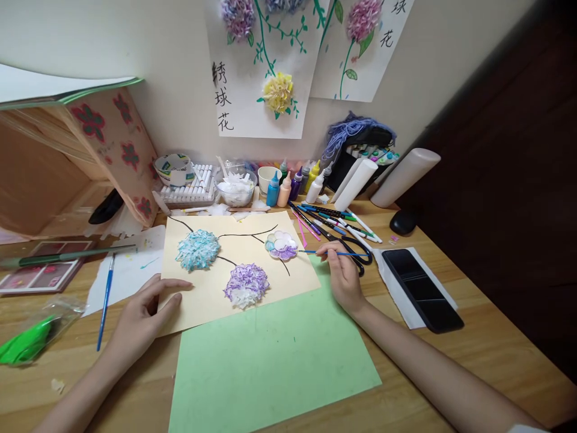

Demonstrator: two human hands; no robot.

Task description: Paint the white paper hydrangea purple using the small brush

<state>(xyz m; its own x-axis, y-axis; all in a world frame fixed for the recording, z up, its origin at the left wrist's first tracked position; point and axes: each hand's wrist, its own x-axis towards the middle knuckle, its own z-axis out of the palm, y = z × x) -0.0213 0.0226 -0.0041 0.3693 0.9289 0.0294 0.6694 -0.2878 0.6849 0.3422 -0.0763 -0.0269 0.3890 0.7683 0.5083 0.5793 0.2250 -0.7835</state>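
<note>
My right hand [343,275] pinches a thin blue paintbrush [349,254], its tip at the right edge of a small flower-shaped palette [285,238] with purple and blue paint. The palette lies on a cream sheet [306,272] drawn with dark branches. My left hand [151,305] rests on that sheet's left edge, index finger stretched and thumb apart, holding nothing. Two fluffy paper flower heads sit on the sheet: a blue and white one [198,249], and a purple one [247,279] whose lower part is white. Beneath the sheet lies a green sheet [274,361].
Paint bottles [285,191], a bowl of white scraps [236,189] and markers [198,189] line the wall. Black scissors [367,252] and pens [329,219] lie beside my right hand. A phone [421,291] is farther right. Another brush [106,300] lies left.
</note>
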